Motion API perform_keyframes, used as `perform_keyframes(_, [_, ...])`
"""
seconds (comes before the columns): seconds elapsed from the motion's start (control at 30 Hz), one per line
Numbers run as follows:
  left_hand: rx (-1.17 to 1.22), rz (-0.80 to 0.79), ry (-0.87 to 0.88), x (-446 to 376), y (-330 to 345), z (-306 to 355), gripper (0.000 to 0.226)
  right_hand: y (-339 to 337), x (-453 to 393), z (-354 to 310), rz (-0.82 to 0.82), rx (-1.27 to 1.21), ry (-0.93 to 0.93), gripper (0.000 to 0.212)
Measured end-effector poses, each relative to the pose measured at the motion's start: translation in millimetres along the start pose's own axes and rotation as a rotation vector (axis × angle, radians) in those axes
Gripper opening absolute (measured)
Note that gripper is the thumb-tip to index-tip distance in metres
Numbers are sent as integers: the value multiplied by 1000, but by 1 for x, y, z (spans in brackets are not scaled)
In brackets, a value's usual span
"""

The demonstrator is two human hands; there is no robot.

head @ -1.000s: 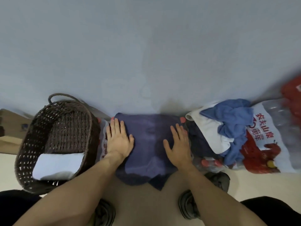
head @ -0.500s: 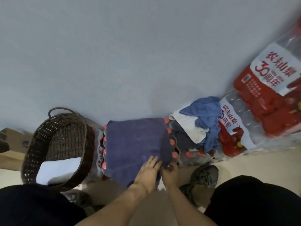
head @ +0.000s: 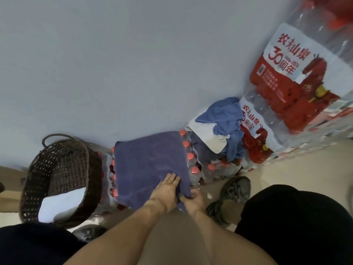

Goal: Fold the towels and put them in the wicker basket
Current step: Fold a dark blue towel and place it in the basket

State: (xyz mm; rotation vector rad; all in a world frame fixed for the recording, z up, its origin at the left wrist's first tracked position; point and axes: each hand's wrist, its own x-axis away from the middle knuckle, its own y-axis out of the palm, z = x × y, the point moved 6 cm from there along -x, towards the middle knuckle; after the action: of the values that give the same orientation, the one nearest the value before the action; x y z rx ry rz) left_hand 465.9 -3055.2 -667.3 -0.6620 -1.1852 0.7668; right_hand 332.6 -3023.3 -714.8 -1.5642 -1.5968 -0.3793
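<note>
Towel [head: 150,161] — purple, spread flat over a shrink-wrapped pack of water bottles [head: 191,165], just right of wicker basket [head: 63,178]. Looks soft, light, limp; likely droops unless taken by two corners. Left hand [head: 167,190] flat on near right corner, fingers straight; right hand [head: 193,200] pinching that corner's edge — probably the best hold for folding.

The wicker basket [head: 63,176] is dark brown in an open weave, with a white folded towel [head: 61,205] inside it. Right of the basket, a dark purple-blue towel [head: 149,163] covers a pack of clear bottles with pinkish-red caps [head: 189,157]. Further right of the basket lies a pile of mid-blue and white cloths [head: 219,129], beside clear plastic water packs [head: 298,77] printed in red and white. The wall [head: 133,64] is pale grey-blue, the floor [head: 298,175] cream.
</note>
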Motion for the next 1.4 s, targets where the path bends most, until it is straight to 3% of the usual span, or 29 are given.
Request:
perform_keyframes(0.2, [14,-3,5,4,1,0,80,-6,11,35,-118,139,167,18])
perform_keyframes(0.3, [53,-4,36,8,-6,-1,76,-22,14,6,21,183,-5,7])
perform_keyframes(0.37, [113,55,60,15,-17,0,68,-32,23,-30,146,184,-166,15])
perform_keyframes(0.43, [239,179,72,26,-29,-1,51,-32,33,-61,163,197,-251,22])
perform_keyframes(0.53, [417,281,34,45,-44,-6,33,-28,38,-94,82,121,-239,20])
perform_keyframes(0.63, [591,303,44,54,-71,-8,30,-16,48,-120,-161,-90,-148,12])
perform_keyframes(0.73, [681,344,33,57,-105,-16,22,-7,62,-151,-319,-101,-143,6])
perform_keyframes(0.9, [592,268,101,54,-146,-33,27,-13,77,-195,-351,106,-325,26])
perform_keyframes(1.1, [793,255,5,43,-149,-55,23,-7,76,-190,-580,221,-260,45])
perform_keyframes(1.23, [964,266,-50,40,-142,-62,28,-5,65,-176,-551,582,-355,14])
perform_keyframes(1.33, [1010,270,-59,43,-140,-60,27,-3,58,-174,-439,876,-409,22])
perform_keyframes(1.4, [1043,275,-66,45,-144,-59,27,-2,64,-182,-409,918,-459,18])
